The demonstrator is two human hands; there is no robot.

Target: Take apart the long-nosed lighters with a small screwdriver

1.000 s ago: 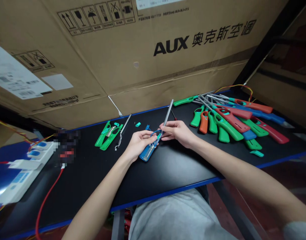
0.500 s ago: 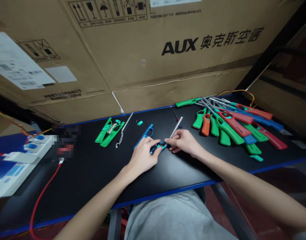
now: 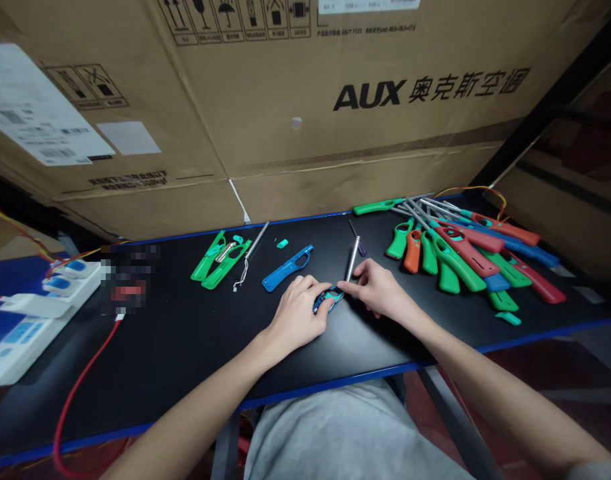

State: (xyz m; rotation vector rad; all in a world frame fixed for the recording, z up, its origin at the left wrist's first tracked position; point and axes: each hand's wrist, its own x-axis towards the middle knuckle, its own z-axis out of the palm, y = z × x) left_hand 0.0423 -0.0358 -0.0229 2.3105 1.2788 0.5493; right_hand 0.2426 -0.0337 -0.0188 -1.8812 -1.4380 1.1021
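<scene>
My left hand [image 3: 300, 312] is closed around a blue lighter handle half [image 3: 329, 297] with turquoise parts in it, fingers and thumb on either side. Much of that half is hidden under the hand. A silver metal tube [image 3: 353, 257] rises from its far end, tilted away from me. With curled fingers, my right hand [image 3: 378, 287] pinches at the base of this tube; the exact contact is partly hidden. The matching blue handle half [image 3: 288, 268] lies on the black tabletop, just beyond my left hand. A thin screwdriver [image 3: 361, 250] rests behind the tube.
Several gas lighters [image 3: 465, 257] are piled at the right. Two green handle halves [image 3: 227, 265], a wired metal tube [image 3: 256, 241] and a turquoise piece [image 3: 282, 244] lie left of centre. A power strip [image 3: 70, 307] stands far left; a cardboard box [image 3: 285, 157] backs the table.
My left hand has come away from the loose blue half, which now shows more fully. The tube stands steeper, and my right fingers have shifted around its base. The camera view has shifted slightly.
</scene>
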